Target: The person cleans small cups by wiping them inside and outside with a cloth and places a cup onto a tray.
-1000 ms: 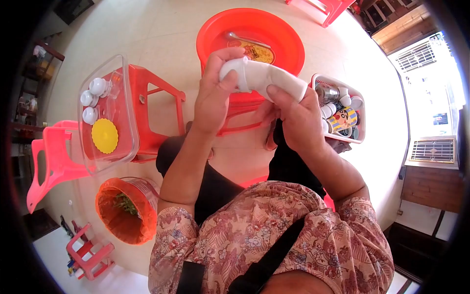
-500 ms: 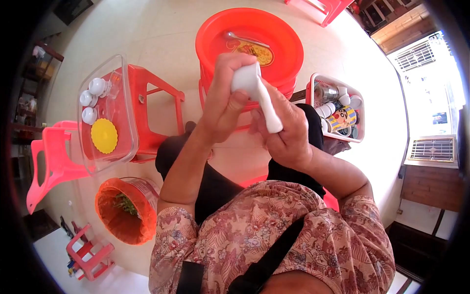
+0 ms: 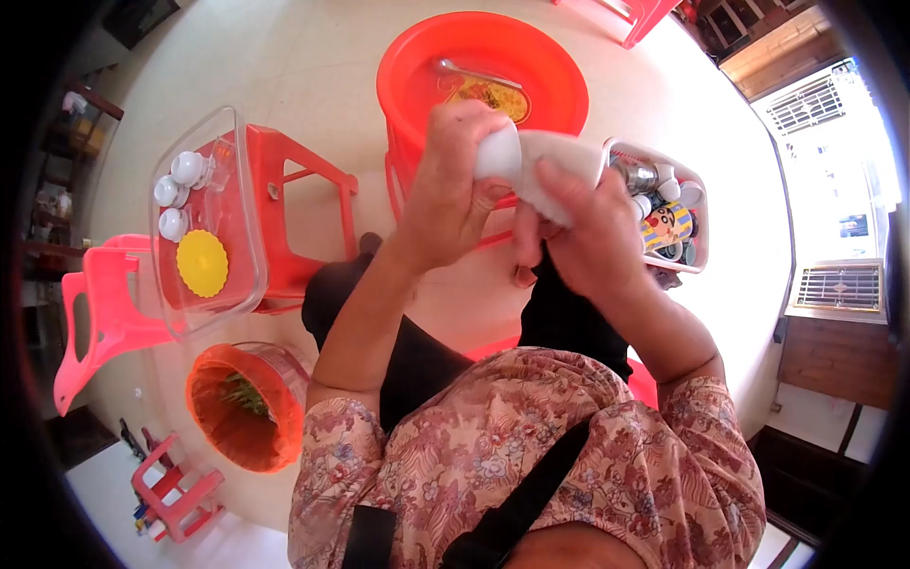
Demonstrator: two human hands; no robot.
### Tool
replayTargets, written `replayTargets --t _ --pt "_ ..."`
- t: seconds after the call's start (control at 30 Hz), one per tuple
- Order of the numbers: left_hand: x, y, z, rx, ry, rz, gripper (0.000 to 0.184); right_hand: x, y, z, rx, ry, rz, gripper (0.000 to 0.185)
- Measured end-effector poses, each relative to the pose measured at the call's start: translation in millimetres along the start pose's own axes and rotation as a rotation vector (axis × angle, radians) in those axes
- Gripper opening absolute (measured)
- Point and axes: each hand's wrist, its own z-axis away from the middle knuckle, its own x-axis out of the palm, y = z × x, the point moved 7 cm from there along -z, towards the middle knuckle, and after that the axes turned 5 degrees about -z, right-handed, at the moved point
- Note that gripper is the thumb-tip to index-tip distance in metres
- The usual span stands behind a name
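Observation:
My left hand [image 3: 453, 185] is wrapped round a small white cup [image 3: 498, 156], with the thumb below it and the fingers over its top. My right hand [image 3: 597, 232] pinches a white cloth [image 3: 561, 163] that touches the cup's right side. Both hands are in front of my knees, near the lower edge of a red basin [image 3: 403, 71]. A spoon [image 3: 479, 74] lies in the basin over a yellow printed patch on its bottom.
At left, a clear tray [image 3: 248, 228] on a red stool [image 3: 294, 147] holds white cups and a yellow lid [image 3: 203, 263]. Below are an orange-lined bin [image 3: 210, 394] and pink stools. A white basket [image 3: 700, 171] of cups and jars stands at right.
The cloth was drawn out level, then hung down beside the cup, and is now bunched to its right. My right hand has shifted up and right; my left hand has moved slightly right.

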Motion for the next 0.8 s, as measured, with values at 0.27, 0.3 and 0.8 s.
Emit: replayTargets --t 0.27,0.3,0.8 --pt "-8 -20 3 -0.334 0.078 0.551 0.064 -9 -55 2 -0.317 -0.209 0.405 0.036" --pt "-7 -22 5 -0.361 0.087 0.591 0.066 -8 -65 4 -0.393 -0.243 0.533 0.038" --pt "14 -33 19 -0.643 -0.045 0.841 0.059 52 -64 14 -1.302 -0.210 1.478 0.043"
